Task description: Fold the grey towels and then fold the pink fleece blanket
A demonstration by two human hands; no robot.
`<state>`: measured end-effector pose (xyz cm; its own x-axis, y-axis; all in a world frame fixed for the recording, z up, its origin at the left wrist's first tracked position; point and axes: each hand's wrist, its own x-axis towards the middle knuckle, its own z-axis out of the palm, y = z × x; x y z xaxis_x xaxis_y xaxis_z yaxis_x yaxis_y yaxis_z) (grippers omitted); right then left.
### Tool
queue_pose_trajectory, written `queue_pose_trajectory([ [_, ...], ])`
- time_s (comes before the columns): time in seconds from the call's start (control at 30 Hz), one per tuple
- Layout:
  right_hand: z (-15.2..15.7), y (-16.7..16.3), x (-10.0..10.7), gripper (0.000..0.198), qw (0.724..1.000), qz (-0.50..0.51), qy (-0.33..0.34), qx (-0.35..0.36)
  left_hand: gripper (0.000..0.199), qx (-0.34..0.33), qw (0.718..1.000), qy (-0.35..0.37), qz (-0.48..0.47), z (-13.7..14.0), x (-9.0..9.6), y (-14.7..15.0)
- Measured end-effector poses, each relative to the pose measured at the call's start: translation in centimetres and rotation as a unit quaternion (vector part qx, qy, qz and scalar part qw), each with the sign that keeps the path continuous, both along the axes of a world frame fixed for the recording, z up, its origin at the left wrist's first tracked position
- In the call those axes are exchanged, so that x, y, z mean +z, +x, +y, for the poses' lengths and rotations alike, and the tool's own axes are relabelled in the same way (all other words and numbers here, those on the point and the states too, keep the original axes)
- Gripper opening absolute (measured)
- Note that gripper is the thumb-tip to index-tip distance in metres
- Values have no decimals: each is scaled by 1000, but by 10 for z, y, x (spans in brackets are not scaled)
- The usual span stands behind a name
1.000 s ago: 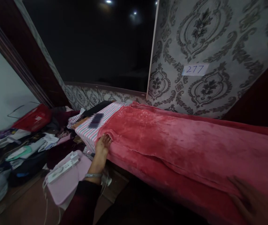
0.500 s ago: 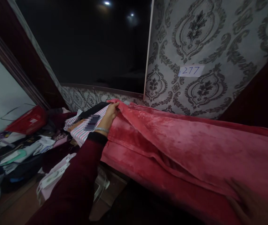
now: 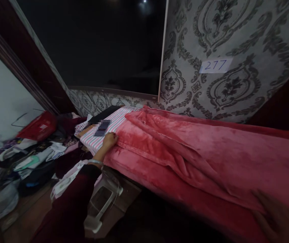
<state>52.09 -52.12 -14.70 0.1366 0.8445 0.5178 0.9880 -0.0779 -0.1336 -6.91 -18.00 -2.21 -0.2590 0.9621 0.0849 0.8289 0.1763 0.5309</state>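
Observation:
A red plush blanket [image 3: 210, 148] lies folded in long layers along the surface below the wall, with wrinkles and a loose fold toward its left end. My left hand [image 3: 109, 139] is at the blanket's left edge, fingers closed on the red cloth. Just beyond that hand, a dark phone [image 3: 102, 128] rests on a striped cloth [image 3: 91, 139]. At the lower right my right hand [image 3: 273, 212] is dim and partly blurred; its fingers are apart and rest against the blanket's front side.
A large dark screen [image 3: 96, 47] hangs behind, beside patterned wallpaper with a paper label [image 3: 215, 65]. Piled clothes [image 3: 38, 158] and a red basket [image 3: 39, 126] lie at left. A white plastic frame [image 3: 104, 206] and cardboard sit below my left arm.
My left hand has let go of the raised upper corner and moved down and left to a lower layer's edge. The upper fold has dropped and bunched. My right hand stays on the blanket.

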Motion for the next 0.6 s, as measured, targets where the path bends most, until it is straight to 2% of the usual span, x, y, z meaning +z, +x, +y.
queue_pose_trajectory([
  [0.1,1,-10,10,54,999,-39,-3,17,29,-6,997,-28,77,1,-9,-3],
  [0.23,6,-20,22,55,998,-52,-18,26,40,-15,990,-35,137,4,-9,7],
  [0.4,21,-33,29,54,999,-41,-35,1,40,-45,974,39,219,-2,2,22],
  [0.5,25,-40,37,54,998,-25,-56,-13,37,-34,981,10,193,-1,13,19],
  [0.6,21,-34,45,56,998,1,-55,-16,35,1,990,-3,141,4,29,-3],
])
